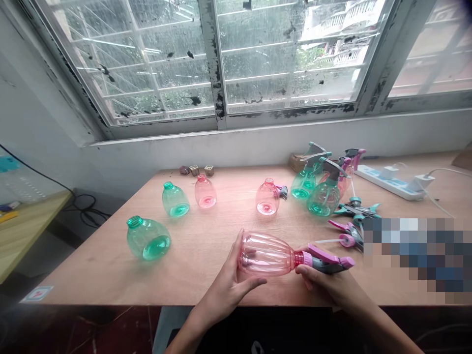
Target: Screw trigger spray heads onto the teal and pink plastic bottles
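Note:
A clear pink spray bottle (266,253) lies sideways between my hands above the table's front edge, its base to the left. Its pink and grey trigger head (328,260) sits at the neck, pointing right. My left hand (236,278) cups the base end, with the thumb along the lower side. At the neck, my right hand (319,282) grips just below the collar; some of its fingers are hidden behind the bottle. Beyond it stands an open pink bottle (267,199). Right of my hands lies a loose pink trigger head (348,238) with a white tube.
Open green bottles (149,241) (176,199) and a pink bottle (205,191) stand at left. Several bottles with heads, including a green spray bottle (324,196), stand back right. Green trigger heads (357,210) lie before a power strip (391,182). A window (217,64) is behind.

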Available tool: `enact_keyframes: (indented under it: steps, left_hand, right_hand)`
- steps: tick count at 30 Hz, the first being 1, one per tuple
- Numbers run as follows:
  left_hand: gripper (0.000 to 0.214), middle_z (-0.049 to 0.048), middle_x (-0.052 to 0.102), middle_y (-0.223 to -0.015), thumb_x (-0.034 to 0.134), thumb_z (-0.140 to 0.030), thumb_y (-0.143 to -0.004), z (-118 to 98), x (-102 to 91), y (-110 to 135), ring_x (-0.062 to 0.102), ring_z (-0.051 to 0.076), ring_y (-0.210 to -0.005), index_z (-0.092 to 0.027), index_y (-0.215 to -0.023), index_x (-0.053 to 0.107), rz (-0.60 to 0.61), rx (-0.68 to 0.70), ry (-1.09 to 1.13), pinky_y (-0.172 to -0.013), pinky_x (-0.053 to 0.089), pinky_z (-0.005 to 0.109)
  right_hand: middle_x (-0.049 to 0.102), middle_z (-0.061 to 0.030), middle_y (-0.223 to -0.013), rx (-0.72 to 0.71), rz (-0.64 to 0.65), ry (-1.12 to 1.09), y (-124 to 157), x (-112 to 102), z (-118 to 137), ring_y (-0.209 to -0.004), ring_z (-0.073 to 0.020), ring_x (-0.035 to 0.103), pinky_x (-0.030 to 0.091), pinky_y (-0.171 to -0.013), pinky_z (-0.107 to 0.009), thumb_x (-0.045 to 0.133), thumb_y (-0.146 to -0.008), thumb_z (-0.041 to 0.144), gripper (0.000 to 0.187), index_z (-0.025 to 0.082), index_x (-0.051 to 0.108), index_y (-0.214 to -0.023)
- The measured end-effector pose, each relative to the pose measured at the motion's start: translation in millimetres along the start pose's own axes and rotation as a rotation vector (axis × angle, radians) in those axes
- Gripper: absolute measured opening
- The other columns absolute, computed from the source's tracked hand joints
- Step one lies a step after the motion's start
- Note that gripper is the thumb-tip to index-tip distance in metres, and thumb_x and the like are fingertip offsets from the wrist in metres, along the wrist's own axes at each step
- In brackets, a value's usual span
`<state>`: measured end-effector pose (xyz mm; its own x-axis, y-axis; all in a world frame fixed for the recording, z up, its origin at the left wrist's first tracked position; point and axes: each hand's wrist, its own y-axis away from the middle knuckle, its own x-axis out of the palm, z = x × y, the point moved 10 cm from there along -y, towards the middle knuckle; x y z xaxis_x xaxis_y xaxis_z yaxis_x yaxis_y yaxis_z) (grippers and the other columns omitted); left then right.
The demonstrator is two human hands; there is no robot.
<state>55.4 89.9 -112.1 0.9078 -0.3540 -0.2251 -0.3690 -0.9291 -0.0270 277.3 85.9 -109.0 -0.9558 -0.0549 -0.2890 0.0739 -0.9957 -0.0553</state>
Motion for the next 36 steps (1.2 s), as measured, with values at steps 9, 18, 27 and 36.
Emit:
enact_keyframes:
  steps: [9, 18, 27, 36]
  left_hand:
    - [0.115, 0.0104, 0.017, -0.174, 0.082, -0.036, -0.085, -7.1, 4.4, 1.9, 0.018, 0.033, -0.159, -0.032, -0.165, -0.001, 0.021, -0.004, 0.087, -0.131, 0.011, 0.053]
    - [0.109, 0.0092, 0.024, -0.172, 0.08, -0.039, -0.087, -3.4, 1.3, 1.3, 0.025, 0.033, -0.157, -0.033, -0.165, 0.004, 0.022, 0.007, -0.006, -0.13, 0.017, 0.051]
    - [0.116, 0.0117, 0.024, -0.171, 0.081, -0.038, -0.086, -8.4, 5.7, 3.3, 0.023, 0.033, -0.158, -0.028, -0.165, -0.003, 0.046, -0.005, 0.032, -0.131, 0.017, 0.05]
    - [0.11, 0.0124, 0.026, -0.171, 0.078, -0.042, -0.089, -6.8, 5.5, 3.1, 0.032, 0.033, -0.154, -0.03, -0.166, 0.001, 0.062, 0.027, -0.016, -0.129, 0.023, 0.05]
  right_hand:
    - [0.06, 0.0058, -0.059, -0.012, 0.027, 0.026, 0.5, 0.4, -1.6, -0.063, -0.0201, 0.061, 0.05, -0.065, -0.03, 0.074, -0.083, 0.039, 0.019, 0.024, 0.07, -0.094]
    - [0.06, 0.0047, -0.058, 0.053, -0.016, 0.004, 2.2, -0.9, -2.5, -0.056, -0.0188, 0.058, 0.049, -0.058, -0.029, 0.075, -0.08, 0.037, 0.014, 0.025, 0.073, -0.085]
    - [0.057, 0.0012, -0.054, 0.095, 0.056, -0.031, 6.2, 6.7, -8.9, -0.051, -0.015, 0.049, 0.042, -0.053, -0.028, 0.068, -0.085, 0.053, 0.038, 0.02, 0.076, -0.069]
    - [0.063, -0.0007, -0.054, 0.049, 0.098, -0.155, 2.4, 11.1, -11.6, -0.053, -0.0172, 0.056, 0.043, -0.057, -0.029, 0.067, -0.089, 0.057, 0.042, 0.017, 0.074, -0.077]
